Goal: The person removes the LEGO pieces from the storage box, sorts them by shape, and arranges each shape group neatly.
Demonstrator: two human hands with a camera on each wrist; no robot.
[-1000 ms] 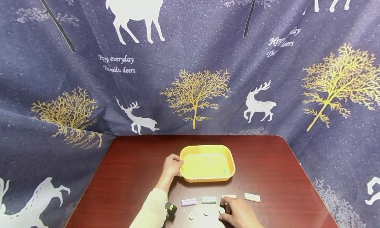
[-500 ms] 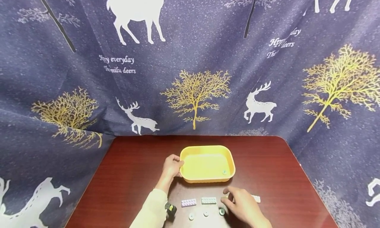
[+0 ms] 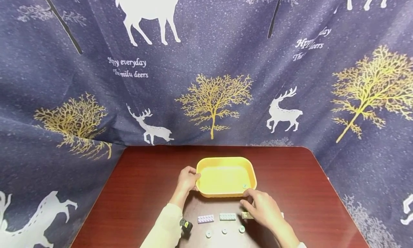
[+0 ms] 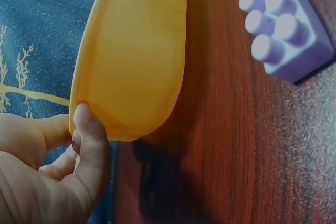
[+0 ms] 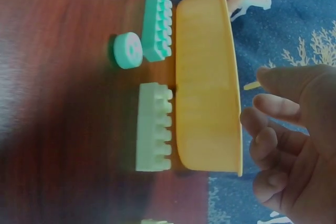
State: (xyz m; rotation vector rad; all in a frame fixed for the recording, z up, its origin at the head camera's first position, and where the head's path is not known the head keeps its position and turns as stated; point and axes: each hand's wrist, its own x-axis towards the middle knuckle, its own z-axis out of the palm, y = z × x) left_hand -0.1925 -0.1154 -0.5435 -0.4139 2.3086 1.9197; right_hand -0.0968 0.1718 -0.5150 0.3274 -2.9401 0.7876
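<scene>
My left hand point(image 3: 187, 179) pinches the left rim of a yellow plastic basin point(image 3: 222, 195), thumb inside, as the left wrist view point(image 4: 86, 129) also shows. A small pale toy wheel point(image 3: 245, 186) lies in the basin's front right corner. My right hand point(image 3: 262, 205) hovers at that corner, fingers loosely bent, with nothing visible between thumb and fingertips in the right wrist view. Below it is a pale yellow toy brick point(image 5: 153, 127), partly hidden in the head view. A turquoise brick point(image 3: 227, 216) and a purple brick point(image 3: 205, 219) lie left of it.
In front of the bricks lie three toy wheels, the left one point(image 3: 208, 234), the middle one point(image 3: 224, 231) and the right one point(image 3: 242, 229). Another pale brick point(image 3: 282, 214) is mostly behind my right hand. A patterned curtain point(image 3: 206, 108) hangs behind the dark red table point(image 3: 148, 190).
My right hand has left the right wheel and moved forward over the pale yellow brick to the basin's front right corner. The wheel stays on the table. My left hand keeps its hold.
</scene>
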